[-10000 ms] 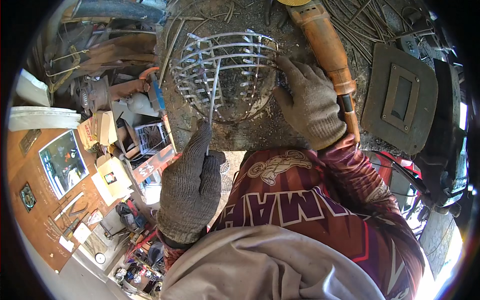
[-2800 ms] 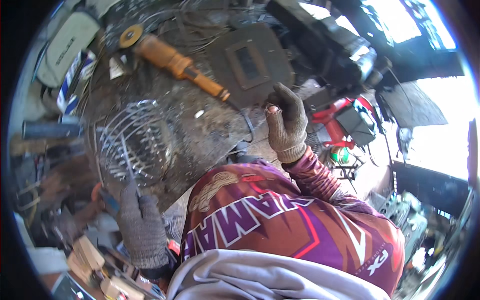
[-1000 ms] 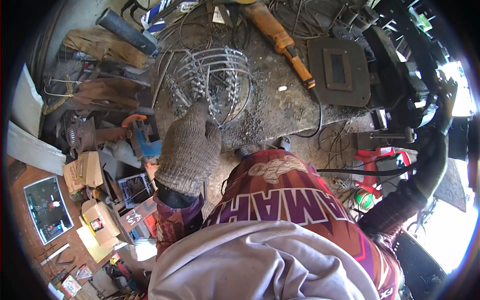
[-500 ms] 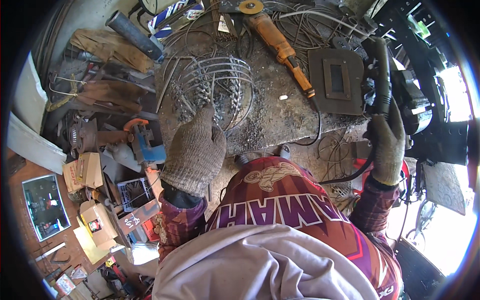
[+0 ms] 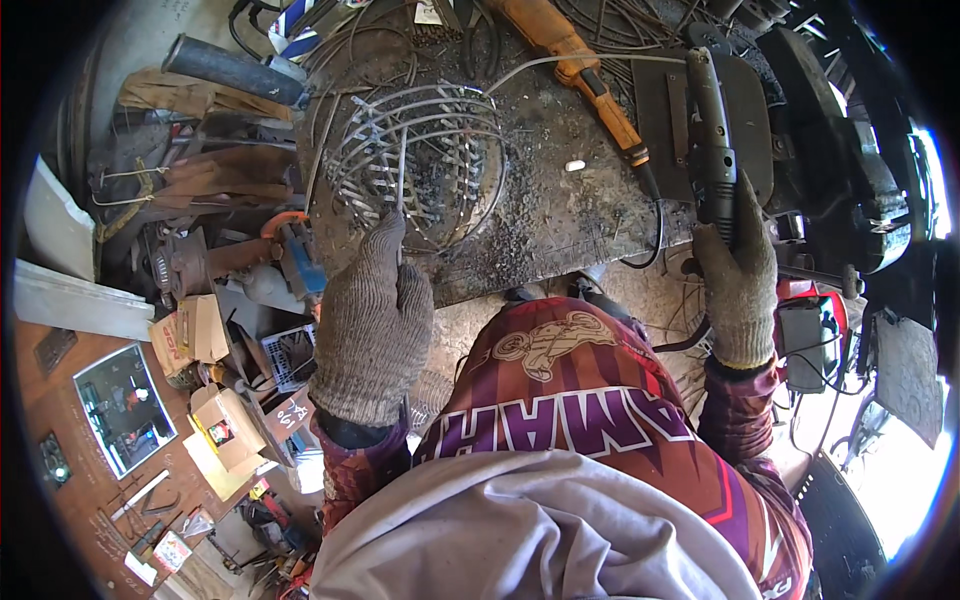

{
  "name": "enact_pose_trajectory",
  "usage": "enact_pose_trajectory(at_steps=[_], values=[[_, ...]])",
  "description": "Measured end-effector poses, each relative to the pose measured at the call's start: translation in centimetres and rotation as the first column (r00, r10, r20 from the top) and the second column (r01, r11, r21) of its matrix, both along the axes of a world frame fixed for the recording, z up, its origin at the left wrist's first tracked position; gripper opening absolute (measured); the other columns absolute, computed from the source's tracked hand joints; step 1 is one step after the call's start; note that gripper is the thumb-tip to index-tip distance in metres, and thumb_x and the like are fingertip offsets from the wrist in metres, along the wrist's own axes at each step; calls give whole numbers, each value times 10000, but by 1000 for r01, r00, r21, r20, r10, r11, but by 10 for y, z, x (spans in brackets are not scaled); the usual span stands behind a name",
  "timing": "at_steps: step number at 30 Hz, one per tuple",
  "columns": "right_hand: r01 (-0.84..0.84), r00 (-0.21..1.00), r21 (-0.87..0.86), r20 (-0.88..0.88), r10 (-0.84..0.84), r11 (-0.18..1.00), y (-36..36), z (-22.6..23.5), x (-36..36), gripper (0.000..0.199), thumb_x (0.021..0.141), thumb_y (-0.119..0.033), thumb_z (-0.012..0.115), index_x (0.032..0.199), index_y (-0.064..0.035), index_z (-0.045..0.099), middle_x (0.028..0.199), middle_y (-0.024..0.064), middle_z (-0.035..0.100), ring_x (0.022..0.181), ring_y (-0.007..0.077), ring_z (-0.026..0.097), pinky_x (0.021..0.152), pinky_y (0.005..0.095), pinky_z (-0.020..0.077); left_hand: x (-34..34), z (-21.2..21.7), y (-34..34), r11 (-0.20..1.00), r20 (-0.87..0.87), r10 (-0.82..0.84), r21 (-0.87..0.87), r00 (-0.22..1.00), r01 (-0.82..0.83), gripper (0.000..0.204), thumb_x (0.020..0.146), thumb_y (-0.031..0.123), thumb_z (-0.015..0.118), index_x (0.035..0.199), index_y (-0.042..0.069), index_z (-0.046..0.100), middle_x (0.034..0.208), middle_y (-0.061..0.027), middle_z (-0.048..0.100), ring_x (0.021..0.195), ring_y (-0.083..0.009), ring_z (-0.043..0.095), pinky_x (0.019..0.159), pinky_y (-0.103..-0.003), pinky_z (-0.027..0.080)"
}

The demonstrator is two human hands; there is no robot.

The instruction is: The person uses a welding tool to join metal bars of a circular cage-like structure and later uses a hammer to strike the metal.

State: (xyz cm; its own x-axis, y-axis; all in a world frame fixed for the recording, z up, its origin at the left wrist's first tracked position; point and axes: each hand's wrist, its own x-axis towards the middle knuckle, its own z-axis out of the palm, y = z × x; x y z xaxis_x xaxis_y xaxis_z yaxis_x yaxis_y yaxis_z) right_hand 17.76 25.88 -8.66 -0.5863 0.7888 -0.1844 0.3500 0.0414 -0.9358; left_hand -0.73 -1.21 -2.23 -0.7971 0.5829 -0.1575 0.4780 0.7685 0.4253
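My left hand (image 5: 372,325), in a knitted grey-brown glove, is closed round a thin metal rod (image 5: 403,165) that points away from me. The rod's tip lies over a round cage of bent wire (image 5: 497,205) with ribbed bars across it, resting on the worktable (image 5: 560,225). My right hand (image 5: 741,290), gloved alike, grips a dark welding electrode holder (image 5: 712,135). From the holder's far end a long thin electrode (image 5: 590,58) reaches left towards the cage. Behind the holder lies a brown welding mask (image 5: 755,130), partly covered by it.
An orange angle grinder (image 5: 590,85) lies at the table's far middle, its cord running over the front edge. Pliers (image 5: 480,45) and coiled wire are behind the cage. A dark pipe (image 5: 235,72) and a blue vise-like tool (image 5: 300,258) sit at left, cardboard boxes (image 5: 225,425) lower down.
My right hand has come left and turned the holder, bringing the electrode's free end nearer the cage. My left hand has drawn slightly back with its rod. The whole view has shifted somewhat.
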Motion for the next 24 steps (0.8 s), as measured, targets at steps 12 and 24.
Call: enact_pose_trajectory(at_steps=[12, 24], values=[[-80, 989, -26, 127, 83, 996, 15, 0, -11, 694, 923, -63, 646, 1570, -22, 398, 1113, 107, 678, 801, 109, 640, 646, 268, 574, 2, 1, 0, 999, 53, 48, -12, 997, -47, 492, 952, 108, 612, 1431, 23, 540, 1145, -270, 702, 968, -383, 731, 838, -451, 578], [-127, 981, -32, 142, 130, 991, 23, 0, -20, 689, 920, -67, 649, 1564, -19, 408, 1126, 115, 681, 787, 104, 639, 640, 261, 563, 3, 5, 3, 999, 17, 4, -38, 1000, -4, 483, 945, 68, 605, 1417, 0, 525, 1217, -279, 675, 1072, -393, 710, 906, -455, 564]])
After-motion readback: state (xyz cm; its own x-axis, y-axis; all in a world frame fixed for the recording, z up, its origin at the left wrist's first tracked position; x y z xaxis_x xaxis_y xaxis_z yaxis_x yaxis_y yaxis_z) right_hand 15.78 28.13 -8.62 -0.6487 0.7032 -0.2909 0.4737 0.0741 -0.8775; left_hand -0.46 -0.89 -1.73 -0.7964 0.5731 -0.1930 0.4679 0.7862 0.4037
